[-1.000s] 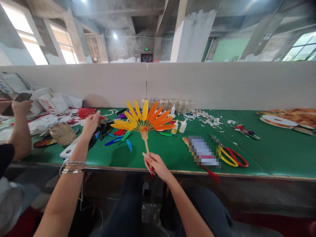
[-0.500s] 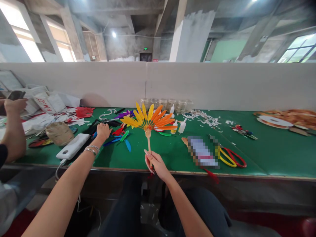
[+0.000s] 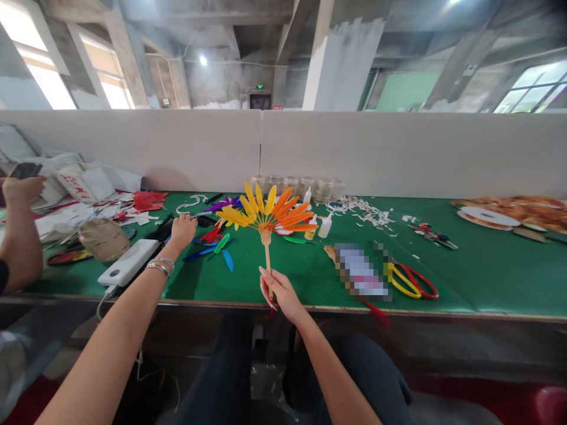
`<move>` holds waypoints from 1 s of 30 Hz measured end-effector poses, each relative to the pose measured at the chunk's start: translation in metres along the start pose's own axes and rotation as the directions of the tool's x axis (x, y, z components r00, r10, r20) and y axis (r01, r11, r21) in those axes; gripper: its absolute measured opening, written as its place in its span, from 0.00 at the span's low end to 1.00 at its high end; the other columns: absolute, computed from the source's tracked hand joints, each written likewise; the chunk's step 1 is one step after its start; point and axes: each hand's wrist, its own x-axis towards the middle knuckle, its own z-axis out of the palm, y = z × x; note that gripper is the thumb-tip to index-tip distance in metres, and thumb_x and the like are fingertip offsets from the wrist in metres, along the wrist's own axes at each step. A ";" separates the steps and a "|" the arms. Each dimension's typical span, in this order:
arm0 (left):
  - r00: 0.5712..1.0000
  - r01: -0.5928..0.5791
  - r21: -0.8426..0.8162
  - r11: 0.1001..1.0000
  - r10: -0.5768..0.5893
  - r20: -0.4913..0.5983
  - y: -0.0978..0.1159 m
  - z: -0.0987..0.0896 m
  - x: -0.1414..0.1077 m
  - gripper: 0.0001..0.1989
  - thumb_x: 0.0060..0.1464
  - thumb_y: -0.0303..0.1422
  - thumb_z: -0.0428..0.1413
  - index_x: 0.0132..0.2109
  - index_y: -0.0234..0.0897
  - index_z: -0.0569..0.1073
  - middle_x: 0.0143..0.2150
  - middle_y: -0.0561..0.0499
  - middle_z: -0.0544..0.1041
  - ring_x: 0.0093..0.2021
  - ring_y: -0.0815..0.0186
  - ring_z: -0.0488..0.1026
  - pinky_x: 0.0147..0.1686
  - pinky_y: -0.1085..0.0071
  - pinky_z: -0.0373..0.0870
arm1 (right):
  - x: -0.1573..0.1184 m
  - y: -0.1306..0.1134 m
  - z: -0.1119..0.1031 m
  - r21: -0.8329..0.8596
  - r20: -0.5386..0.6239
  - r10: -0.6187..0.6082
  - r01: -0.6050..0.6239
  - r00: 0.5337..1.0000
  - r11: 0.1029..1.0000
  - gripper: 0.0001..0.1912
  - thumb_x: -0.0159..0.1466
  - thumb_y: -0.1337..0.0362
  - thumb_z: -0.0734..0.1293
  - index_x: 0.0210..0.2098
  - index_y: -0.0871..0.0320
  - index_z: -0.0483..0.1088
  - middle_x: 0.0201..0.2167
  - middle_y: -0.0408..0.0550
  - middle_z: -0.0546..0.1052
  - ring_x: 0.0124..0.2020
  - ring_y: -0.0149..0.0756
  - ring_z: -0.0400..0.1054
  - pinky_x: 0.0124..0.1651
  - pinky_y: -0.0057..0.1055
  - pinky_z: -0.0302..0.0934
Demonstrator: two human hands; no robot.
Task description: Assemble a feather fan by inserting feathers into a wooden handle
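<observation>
My right hand (image 3: 280, 292) is closed around the thin wooden handle of a feather fan (image 3: 267, 245), held upright above the table's front edge. Yellow feathers spread on its left side and orange ones on its right. Farther left, my left hand (image 3: 182, 231) reaches down to a black item (image 3: 166, 227) on the table. Its fingers are bent together, and their tips and whatever they grip are hidden. Close by lie red feathers (image 3: 211, 235), a green feather (image 3: 222, 243) and blue feathers (image 3: 228, 260). Purple feathers (image 3: 224, 204) are just beyond.
Glue bottles (image 3: 325, 226) and several glass jars (image 3: 290, 185) stand behind the fan. A phone with a blurred screen (image 3: 363, 271) and red-and-yellow-handled scissors (image 3: 414, 280) lie right. A white power bank (image 3: 128, 262) is at left, near another person's arm (image 3: 22, 236). White scraps (image 3: 363, 209) lie behind.
The whole view has shifted slightly. My left hand stays at the black item with its fingers a little lower; the right still holds the fan.
</observation>
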 end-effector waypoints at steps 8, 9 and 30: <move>0.790 0.185 -0.657 0.731 -0.508 -0.344 0.000 -0.033 0.003 0.14 0.56 0.39 0.42 0.35 0.34 0.65 0.33 0.44 0.72 0.35 0.62 0.70 0.38 0.67 0.64 | 0.001 0.001 0.000 0.004 -0.003 0.005 -0.005 1.000 1.000 0.22 0.58 0.47 0.59 0.20 0.59 0.58 0.10 0.34 0.58 0.09 0.20 0.50 0.11 0.20 0.43; 0.743 0.191 -0.760 0.621 -0.598 -0.302 -0.001 -0.036 0.003 0.12 0.55 0.39 0.44 0.35 0.34 0.64 0.33 0.45 0.72 0.35 0.64 0.70 0.37 0.68 0.65 | 0.001 0.001 0.000 0.005 -0.004 0.006 -0.006 1.000 1.000 0.22 0.58 0.47 0.59 0.20 0.59 0.58 0.10 0.34 0.57 0.09 0.20 0.50 0.11 0.20 0.43; 0.996 -0.085 -0.810 0.580 0.059 -0.063 0.085 -0.030 -0.182 0.23 0.46 0.35 0.54 0.52 0.45 0.66 0.38 0.48 0.73 0.38 0.61 0.71 0.44 0.61 0.68 | 0.002 0.000 -0.001 0.045 -0.011 0.000 0.001 1.000 0.999 0.22 0.58 0.47 0.60 0.20 0.59 0.59 0.09 0.34 0.58 0.08 0.20 0.49 0.11 0.20 0.43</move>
